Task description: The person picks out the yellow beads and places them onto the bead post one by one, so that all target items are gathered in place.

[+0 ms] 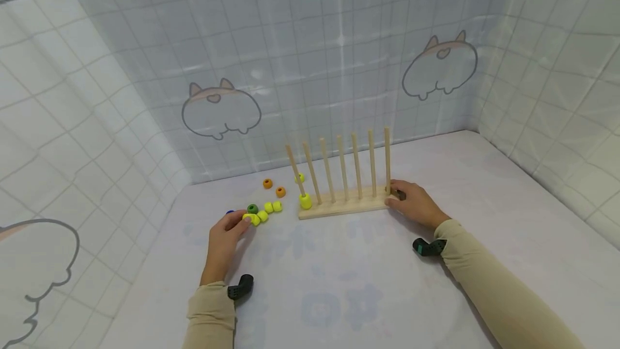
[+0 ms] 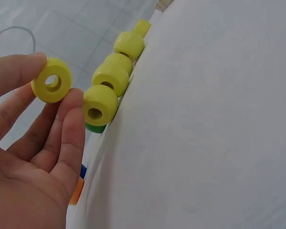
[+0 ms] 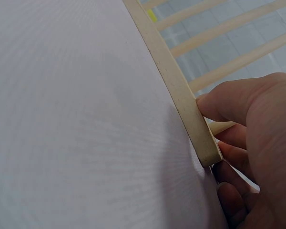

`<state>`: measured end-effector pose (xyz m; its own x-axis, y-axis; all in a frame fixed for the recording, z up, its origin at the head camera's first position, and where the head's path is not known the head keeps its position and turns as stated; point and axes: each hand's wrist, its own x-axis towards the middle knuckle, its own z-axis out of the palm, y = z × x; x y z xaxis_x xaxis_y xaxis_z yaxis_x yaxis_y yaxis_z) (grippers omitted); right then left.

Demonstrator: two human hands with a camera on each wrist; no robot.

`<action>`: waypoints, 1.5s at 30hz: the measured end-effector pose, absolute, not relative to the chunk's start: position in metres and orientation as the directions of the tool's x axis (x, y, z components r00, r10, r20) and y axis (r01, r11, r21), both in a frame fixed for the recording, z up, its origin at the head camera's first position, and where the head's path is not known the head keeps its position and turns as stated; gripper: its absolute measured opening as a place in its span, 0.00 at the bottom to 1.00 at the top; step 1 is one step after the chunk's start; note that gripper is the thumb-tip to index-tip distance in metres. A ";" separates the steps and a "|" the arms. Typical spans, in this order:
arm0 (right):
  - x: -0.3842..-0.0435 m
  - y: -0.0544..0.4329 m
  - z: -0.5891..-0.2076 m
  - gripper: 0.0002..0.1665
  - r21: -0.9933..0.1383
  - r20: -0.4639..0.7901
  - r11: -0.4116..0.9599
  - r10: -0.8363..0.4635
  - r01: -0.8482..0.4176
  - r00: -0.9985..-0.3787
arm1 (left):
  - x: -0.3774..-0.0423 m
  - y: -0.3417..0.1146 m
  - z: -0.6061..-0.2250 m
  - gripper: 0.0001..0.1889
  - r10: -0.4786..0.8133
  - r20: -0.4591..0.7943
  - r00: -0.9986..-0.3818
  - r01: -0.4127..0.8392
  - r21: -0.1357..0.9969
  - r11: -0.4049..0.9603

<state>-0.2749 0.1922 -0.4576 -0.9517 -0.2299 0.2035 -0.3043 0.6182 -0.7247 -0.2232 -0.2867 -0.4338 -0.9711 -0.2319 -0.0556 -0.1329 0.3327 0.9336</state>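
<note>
My left hand (image 1: 224,238) pinches a yellow bead (image 2: 64,83) between thumb and fingertips, its hole facing the left wrist camera. Just beyond it, several more yellow beads (image 2: 129,46) lie in a loose row on the table. At the right end of a wooden peg rack (image 1: 345,207), my right hand (image 1: 416,206) grips the base, with the thumb (image 3: 219,102) along the front and the fingers behind the end. Several upright pegs stand along this base. One yellow bead (image 1: 305,202) sits low on the leftmost peg.
Two orange beads (image 1: 280,192) lie left of the rack, and another yellow bead (image 1: 301,178) is behind its left end. Near my left hand are a green bead (image 1: 252,208) and a partly hidden blue bead (image 1: 230,213). A tiled-pattern sheet (image 1: 310,58) rises behind the table.
</note>
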 end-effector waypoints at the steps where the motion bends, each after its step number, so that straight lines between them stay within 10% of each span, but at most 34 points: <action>1: -0.275 0.192 -0.458 0.29 -0.725 0.206 0.618 -0.230 -0.306 -0.951 | -0.223 -0.286 -0.433 0.26 -0.229 -0.056 -0.972 -0.132 0.934 0.332; 45: -0.273 0.192 -0.456 0.26 -0.735 0.214 0.606 -0.216 -0.303 -0.953 | -0.226 -0.263 -0.429 0.22 -0.099 -0.021 -0.995 -0.044 0.971 0.235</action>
